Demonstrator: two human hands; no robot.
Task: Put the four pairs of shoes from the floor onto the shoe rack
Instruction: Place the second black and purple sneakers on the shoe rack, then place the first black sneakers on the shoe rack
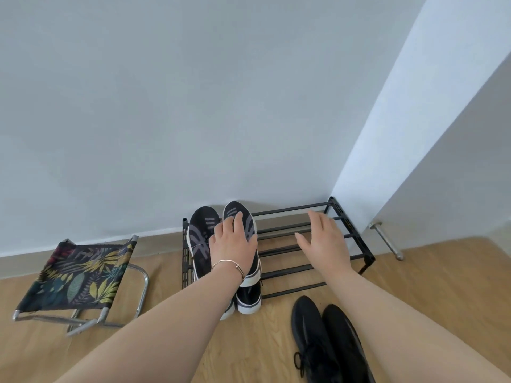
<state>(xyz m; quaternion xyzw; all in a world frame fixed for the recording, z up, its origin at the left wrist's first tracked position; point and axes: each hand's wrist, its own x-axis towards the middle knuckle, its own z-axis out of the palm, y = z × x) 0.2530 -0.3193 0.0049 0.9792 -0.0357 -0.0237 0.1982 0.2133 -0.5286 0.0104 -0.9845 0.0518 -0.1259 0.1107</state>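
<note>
A black metal shoe rack stands against the wall. On the left of its top tier sits a pair of black knit sneakers with grey stripes, toes to the wall. My left hand, with a bracelet on the wrist, lies flat across both sneakers, fingers spread. My right hand hovers open above the bare bars to the right and holds nothing. Black-and-white shoes poke out below the sneakers at the rack's front; whether they rest on a lower tier or the floor I cannot tell. A black lace-up pair stands on the floor.
A folding stool with a leaf-print seat stands left of the rack on the wooden floor. A white wall corner juts out right of the rack, with a metal door stop low beside it.
</note>
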